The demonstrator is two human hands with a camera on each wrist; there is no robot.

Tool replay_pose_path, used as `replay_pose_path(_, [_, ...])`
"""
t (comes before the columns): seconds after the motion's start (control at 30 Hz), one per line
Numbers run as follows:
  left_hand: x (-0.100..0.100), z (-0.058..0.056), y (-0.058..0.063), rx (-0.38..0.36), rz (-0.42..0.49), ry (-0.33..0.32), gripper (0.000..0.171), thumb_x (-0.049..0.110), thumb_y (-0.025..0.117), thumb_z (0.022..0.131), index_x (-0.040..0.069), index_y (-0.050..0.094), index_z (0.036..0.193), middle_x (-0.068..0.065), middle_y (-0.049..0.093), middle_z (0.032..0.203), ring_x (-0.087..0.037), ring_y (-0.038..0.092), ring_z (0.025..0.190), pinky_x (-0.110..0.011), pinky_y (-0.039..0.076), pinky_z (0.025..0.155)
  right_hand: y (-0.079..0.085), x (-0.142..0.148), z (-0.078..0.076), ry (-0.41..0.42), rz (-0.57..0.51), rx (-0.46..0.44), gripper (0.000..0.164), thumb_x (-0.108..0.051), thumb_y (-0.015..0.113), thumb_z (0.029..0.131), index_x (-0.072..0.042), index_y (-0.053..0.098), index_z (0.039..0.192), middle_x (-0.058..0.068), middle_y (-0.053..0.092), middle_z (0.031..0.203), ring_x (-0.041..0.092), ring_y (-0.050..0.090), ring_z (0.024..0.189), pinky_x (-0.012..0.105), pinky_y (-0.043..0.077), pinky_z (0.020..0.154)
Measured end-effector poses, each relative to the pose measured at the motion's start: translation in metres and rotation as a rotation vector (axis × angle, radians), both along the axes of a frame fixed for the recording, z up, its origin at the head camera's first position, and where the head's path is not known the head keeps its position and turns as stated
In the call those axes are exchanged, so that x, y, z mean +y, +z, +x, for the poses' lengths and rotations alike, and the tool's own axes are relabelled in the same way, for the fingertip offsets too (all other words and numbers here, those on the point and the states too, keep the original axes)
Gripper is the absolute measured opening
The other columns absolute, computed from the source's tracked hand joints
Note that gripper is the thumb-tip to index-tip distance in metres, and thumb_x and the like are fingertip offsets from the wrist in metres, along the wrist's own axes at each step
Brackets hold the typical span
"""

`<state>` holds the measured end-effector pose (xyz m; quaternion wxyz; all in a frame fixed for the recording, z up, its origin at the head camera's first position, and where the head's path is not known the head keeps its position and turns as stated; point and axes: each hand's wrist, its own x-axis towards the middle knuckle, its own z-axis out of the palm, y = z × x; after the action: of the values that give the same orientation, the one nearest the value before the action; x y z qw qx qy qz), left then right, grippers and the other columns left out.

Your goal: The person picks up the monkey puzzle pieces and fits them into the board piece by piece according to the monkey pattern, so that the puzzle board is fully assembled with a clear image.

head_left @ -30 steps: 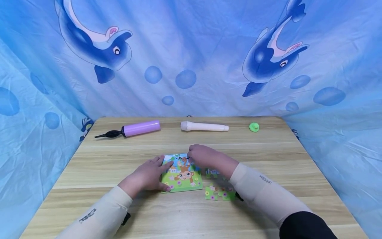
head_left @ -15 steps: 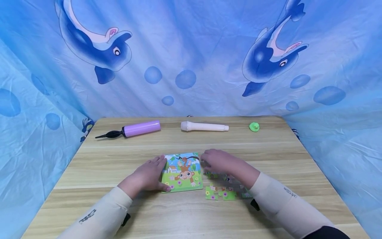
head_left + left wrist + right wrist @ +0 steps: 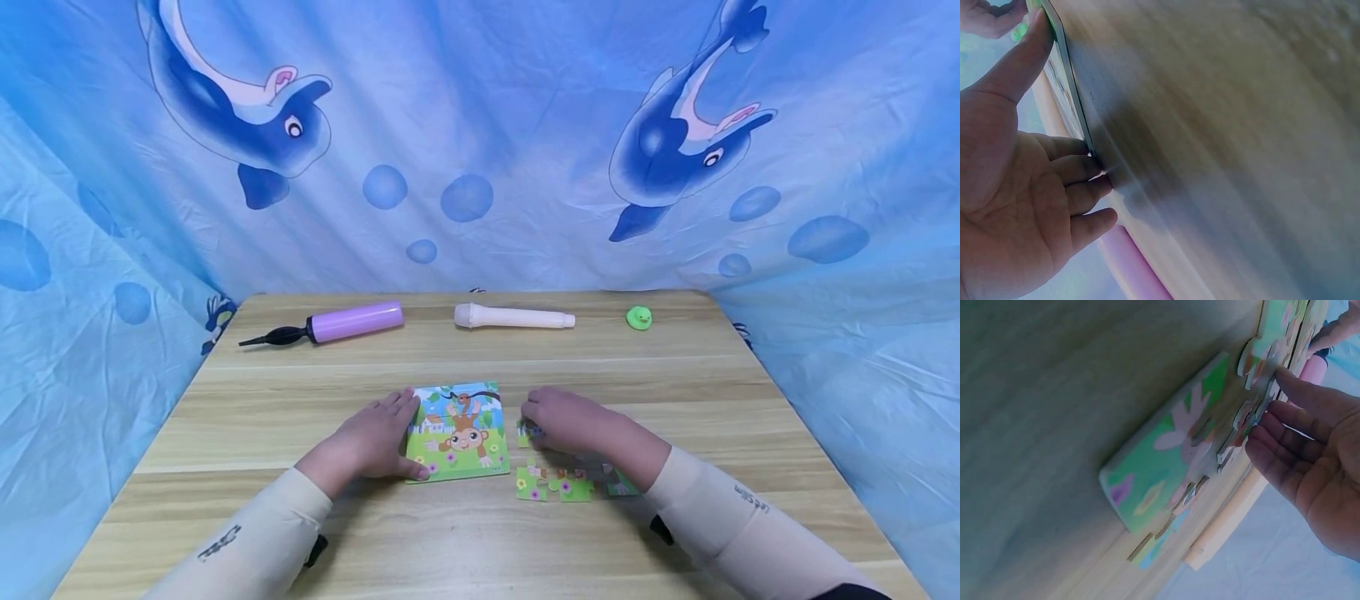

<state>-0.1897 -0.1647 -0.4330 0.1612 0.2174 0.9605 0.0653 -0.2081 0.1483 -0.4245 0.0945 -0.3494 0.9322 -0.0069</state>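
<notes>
A puzzle board [image 3: 461, 437] with a monkey picture lies in the middle of the table. My left hand [image 3: 377, 437] rests along its left edge, thumb at the near corner; in the left wrist view the fingers [image 3: 1079, 169] are extended against the board's side. My right hand [image 3: 572, 419] is over the loose puzzle pieces [image 3: 576, 489] right of the board. In the right wrist view, its loosely bent fingertips touch or nearly touch pieces lying flat; no lifted piece shows. One green piece [image 3: 1166, 447] lies nearest that camera. The right palm hides some pieces from above.
Along the table's far edge lie a purple hand pump [image 3: 356, 323] with a black nozzle, a white microphone-shaped stick [image 3: 517, 317] and a small green duck [image 3: 639, 318]. A blue dolphin-print curtain [image 3: 525, 150] surrounds the wooden table [image 3: 420, 546].
The right hand has left the board's upper right corner, moving right and nearer to the loose pieces. That corner is now uncovered. The left hand stays at the edge, its index finger drawn back.
</notes>
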Motion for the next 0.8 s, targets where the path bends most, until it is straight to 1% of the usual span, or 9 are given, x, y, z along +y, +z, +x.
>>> replay_pose_path(0.2, [0.0,0.0,0.0,0.002,-0.002,-0.003,0.115,0.068,0.073,0.072,-0.002,0.028,0.152,-0.021,0.022,0.161,-0.039,0.022,0.148,-0.055,0.025,0.119,-0.002,-0.002,-0.005,0.017,-0.025,-0.014,0.027,-0.033,0.073,0.088,-0.014,0.066,0.107,-0.006,0.056,0.092,0.009,0.053,0.082,0.027,0.053,0.075])
replay_pose_path(0.3, [0.0,0.0,0.0,0.005,0.0,-0.007,0.114,0.067,0.073,0.073,-0.002,0.029,0.152,-0.021,0.022,0.161,-0.039,0.022,0.148,-0.054,0.025,0.119,0.0,-0.008,-0.008,0.059,-0.054,-0.006,0.025,-0.033,0.072,0.089,-0.015,0.064,0.106,-0.006,0.055,0.091,0.008,0.051,0.08,0.026,0.051,0.072])
replay_pose_path(0.47, [0.0,0.0,0.001,-0.003,0.005,-0.006,0.115,0.067,0.073,0.073,-0.002,0.029,0.152,-0.021,0.022,0.161,-0.04,0.022,0.148,-0.055,0.025,0.119,0.006,-0.027,-0.009,0.144,-0.077,0.062,0.031,-0.033,0.067,0.092,-0.014,0.064,0.116,-0.004,0.057,0.097,0.008,0.053,0.084,0.025,0.052,0.075])
replay_pose_path(0.6, [0.0,0.0,0.002,-0.005,0.0,-0.009,0.115,0.068,0.072,0.073,-0.002,0.028,0.153,-0.021,0.022,0.161,-0.039,0.022,0.148,-0.054,0.025,0.119,0.005,-0.045,-0.011,0.202,-0.093,0.105,0.035,-0.033,0.065,0.094,-0.013,0.063,0.123,-0.002,0.059,0.103,0.01,0.054,0.091,0.024,0.053,0.08])
replay_pose_path(0.73, [0.0,0.001,0.001,-0.002,-0.003,-0.013,0.115,0.069,0.071,0.073,-0.002,0.027,0.153,-0.022,0.022,0.161,-0.039,0.022,0.148,-0.054,0.025,0.12,0.0,-0.063,-0.014,0.249,-0.089,0.109,0.037,-0.035,0.064,0.095,-0.014,0.062,0.125,-0.001,0.059,0.108,0.01,0.055,0.096,0.024,0.052,0.086])
replay_pose_path(0.8, [0.0,0.001,0.001,-0.003,-0.003,-0.013,0.115,0.069,0.071,0.074,-0.002,0.027,0.153,-0.022,0.022,0.161,-0.039,0.022,0.148,-0.053,0.024,0.12,-0.002,-0.072,-0.016,0.262,-0.073,0.1,0.036,-0.037,0.063,0.095,-0.016,0.061,0.124,-0.002,0.058,0.109,0.01,0.055,0.096,0.024,0.052,0.086])
